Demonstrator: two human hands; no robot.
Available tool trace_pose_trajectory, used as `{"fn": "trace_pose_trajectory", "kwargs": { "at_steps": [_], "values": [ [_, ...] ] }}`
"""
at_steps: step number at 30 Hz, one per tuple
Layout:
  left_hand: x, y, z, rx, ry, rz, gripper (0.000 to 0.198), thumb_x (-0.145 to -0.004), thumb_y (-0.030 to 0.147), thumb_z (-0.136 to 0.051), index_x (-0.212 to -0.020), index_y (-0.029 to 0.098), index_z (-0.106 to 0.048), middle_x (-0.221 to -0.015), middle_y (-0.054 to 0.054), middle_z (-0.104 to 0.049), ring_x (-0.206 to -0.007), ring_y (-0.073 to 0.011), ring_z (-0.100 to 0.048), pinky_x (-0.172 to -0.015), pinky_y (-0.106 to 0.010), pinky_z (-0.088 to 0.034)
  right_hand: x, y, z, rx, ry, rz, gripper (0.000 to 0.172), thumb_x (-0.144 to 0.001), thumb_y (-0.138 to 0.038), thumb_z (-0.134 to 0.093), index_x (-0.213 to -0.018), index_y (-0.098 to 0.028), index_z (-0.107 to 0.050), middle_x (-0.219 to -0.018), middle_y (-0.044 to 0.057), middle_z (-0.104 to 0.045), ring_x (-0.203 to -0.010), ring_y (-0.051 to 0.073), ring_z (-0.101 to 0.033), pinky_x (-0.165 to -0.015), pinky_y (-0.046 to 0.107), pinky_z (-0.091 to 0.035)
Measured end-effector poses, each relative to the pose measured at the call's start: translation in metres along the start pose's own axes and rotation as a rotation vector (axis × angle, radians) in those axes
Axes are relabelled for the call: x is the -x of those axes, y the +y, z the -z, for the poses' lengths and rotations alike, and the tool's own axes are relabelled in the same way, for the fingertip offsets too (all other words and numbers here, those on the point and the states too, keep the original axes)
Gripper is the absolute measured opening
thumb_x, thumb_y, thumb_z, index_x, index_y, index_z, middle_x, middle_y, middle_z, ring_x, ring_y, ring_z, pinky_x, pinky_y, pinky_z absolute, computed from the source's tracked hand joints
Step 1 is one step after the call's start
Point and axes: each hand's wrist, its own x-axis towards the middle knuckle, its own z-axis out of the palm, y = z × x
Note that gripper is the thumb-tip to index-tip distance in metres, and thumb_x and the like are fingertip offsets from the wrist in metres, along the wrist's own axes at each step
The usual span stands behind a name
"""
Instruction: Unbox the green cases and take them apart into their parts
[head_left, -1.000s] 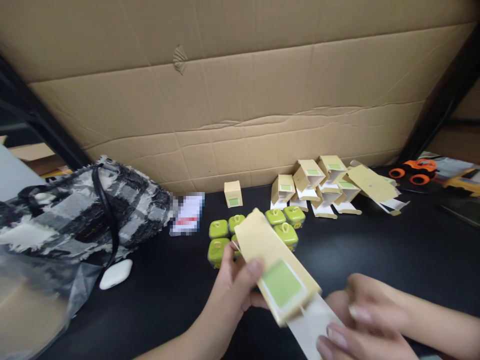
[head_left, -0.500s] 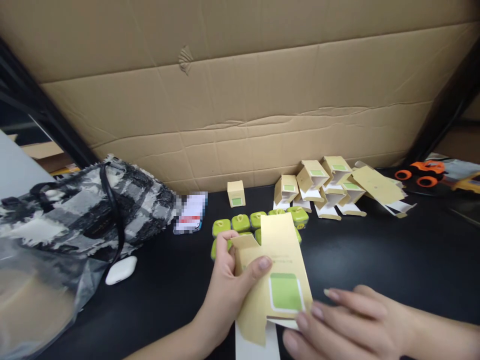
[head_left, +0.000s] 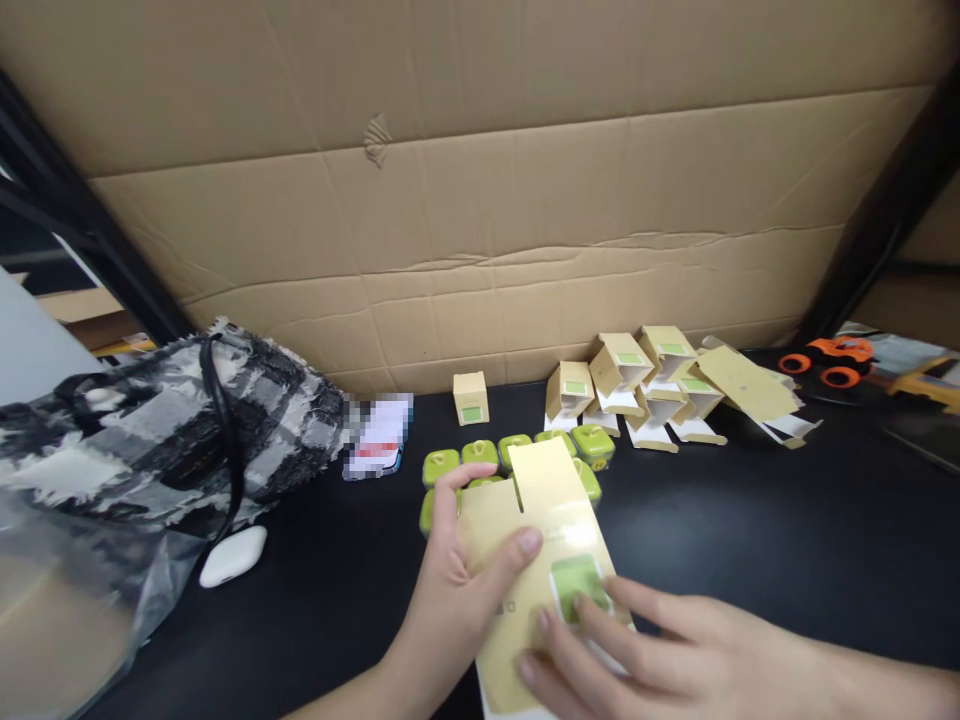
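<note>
Creased corrugated cardboard (head_left: 480, 250) fills the upper frame above a matte black table (head_left: 750, 520). Lower centre, a flat tan carton (head_left: 540, 505) runs lengthwise up-frame between both hands: left hand (head_left: 457, 590) grips its left edge, right hand (head_left: 675, 650) lies spread, fingers pressing its green label (head_left: 570, 585). Glossy green tins (head_left: 480, 455) sit just behind.

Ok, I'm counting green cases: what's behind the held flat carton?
Green cases on the black table, several showing past the flat carton; any it covers cannot be seen.

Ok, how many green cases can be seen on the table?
7 green cases: five in a back row, one beside the left hand, one at the flat carton's right edge. More may hide behind the carton.
</note>
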Motion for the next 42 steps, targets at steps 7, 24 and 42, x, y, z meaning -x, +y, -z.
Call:
{"fn": "trace_pose_trajectory", "kwargs": {
  "at_steps": [7, 24, 42],
  "values": [
    [0.001, -0.016, 0.011, 0.13, -0.191, -0.064, 0.063, -0.082, 0.044, -0.065, -0.127, 0.035, -0.021, -0.09, 0.001, -0.06, -0.055, -0.0106, -0.06, -0.049, -0.023, -0.052, 0.01, 0.06, 0.008, 0.024, 0.016, -0.182, 0.034, -0.095, -0.014, -0.04, -0.123, -0.015, -0.06, -0.113, 0.006, -0.07, -0.102, 0.021, -0.062, -0.082, 0.035, -0.049],
    [-0.005, -0.058, 0.022, -0.58, -0.777, -0.073, 0.035, -0.077, 0.026, -0.064, -0.102, 0.025, -0.04, -0.069, 0.008, -0.045, -0.039, -0.0016, -0.03, -0.039, -0.014, -0.025, -0.007, 0.166, -0.094, -0.173, -0.681, -0.388, 0.02, -0.09, -0.034, -0.059, -0.094, -0.015, -0.064, -0.099, 0.004, -0.066, -0.094, 0.02, -0.062, -0.088, 0.044, -0.047],
    [0.001, -0.053, 0.025, -0.507, -0.694, -0.314, 0.02, -0.077, 0.021, -0.058, -0.095, 0.021, -0.049, -0.075, 0.0, -0.049, -0.056, -0.0106, -0.045, -0.052, -0.023, -0.039, -0.062, 0.156, -0.114, -0.518, -0.302, -0.783, 0.037, -0.085, -0.033, -0.064, -0.116, -0.015, -0.055, -0.118, 0.01, -0.058, -0.105, 0.024, -0.057, -0.088, 0.044, -0.048]
  ]
}}
